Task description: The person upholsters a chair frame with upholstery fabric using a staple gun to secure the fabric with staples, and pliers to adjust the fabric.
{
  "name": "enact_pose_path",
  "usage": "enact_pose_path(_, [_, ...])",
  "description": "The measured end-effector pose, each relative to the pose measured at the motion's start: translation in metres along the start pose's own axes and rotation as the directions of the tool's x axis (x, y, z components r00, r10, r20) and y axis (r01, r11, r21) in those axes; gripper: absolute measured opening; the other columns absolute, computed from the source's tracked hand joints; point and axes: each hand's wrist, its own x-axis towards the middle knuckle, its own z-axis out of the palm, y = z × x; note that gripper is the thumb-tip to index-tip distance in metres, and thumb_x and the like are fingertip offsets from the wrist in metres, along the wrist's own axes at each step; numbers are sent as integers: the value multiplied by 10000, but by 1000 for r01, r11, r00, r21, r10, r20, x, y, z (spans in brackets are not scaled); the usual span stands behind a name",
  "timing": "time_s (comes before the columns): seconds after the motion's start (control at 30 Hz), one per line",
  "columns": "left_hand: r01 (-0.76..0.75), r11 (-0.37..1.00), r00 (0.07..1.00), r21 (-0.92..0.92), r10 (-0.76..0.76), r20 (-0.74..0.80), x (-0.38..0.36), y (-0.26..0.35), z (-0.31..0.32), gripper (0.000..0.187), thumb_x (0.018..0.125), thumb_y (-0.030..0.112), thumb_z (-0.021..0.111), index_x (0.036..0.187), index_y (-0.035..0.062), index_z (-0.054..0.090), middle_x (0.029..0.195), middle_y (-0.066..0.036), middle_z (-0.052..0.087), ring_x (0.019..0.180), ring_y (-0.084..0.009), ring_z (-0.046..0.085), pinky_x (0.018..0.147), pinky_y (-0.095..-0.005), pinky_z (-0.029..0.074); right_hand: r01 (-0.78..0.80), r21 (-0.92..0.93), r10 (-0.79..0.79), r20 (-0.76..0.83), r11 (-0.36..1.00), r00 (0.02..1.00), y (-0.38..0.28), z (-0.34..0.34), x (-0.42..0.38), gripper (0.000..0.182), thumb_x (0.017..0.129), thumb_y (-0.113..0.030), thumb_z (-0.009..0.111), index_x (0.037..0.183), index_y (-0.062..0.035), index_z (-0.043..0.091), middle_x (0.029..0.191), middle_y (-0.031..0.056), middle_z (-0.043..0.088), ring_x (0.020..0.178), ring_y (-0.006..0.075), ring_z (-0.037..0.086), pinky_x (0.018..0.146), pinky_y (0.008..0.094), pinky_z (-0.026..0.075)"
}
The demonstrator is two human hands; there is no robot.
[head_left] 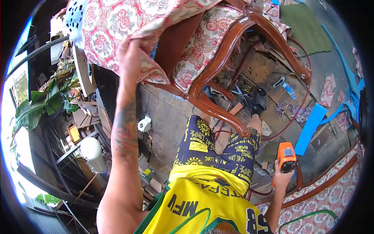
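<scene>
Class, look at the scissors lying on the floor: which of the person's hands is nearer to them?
Right. The right hand, gripping the orange tool, hangs below and right of the scissors. The left hand is far to their left, raised and pinching the floral fabric.

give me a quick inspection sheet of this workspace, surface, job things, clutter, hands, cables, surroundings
surface: worn plank floor, dusty.
job's things: wooden chair frame tipped over, floral fabric pulled across it; orange power tool.
clutter: scissors, blue strips, fabric scraps, green mat.
hands: left hand grips the floral fabric; right hand holds the orange power tool.
cables: dark red hose looping over the floor.
surroundings: banana leaves, stacked lumber and junk at left.
</scene>
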Motion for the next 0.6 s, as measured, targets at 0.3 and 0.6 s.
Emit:
enact_pose_path(0.3, [-628,319,697,709,637,331,-73,-32,52,312,891,103,762,1193,54,704,1194,-130,746,1016,-289,717,896,-375,555,474,-325,-508,-21,818,861,-39,5,17,584,850,-96,875,1204,83,445,1109,177,634,990,194,674,865,342,550])
enact_pose_path(0.6, [-488,312,792,815,551,263,-41,-84,12,507,1062,393,522,1556,285,503,1672,-93,347,1575,-364,228,1274,-531,132,843,-273,-808,261,463,528,-220,45,1,483,590,-81,838,1051,-18,708,950,137,747,850,349,721,803,407,546])
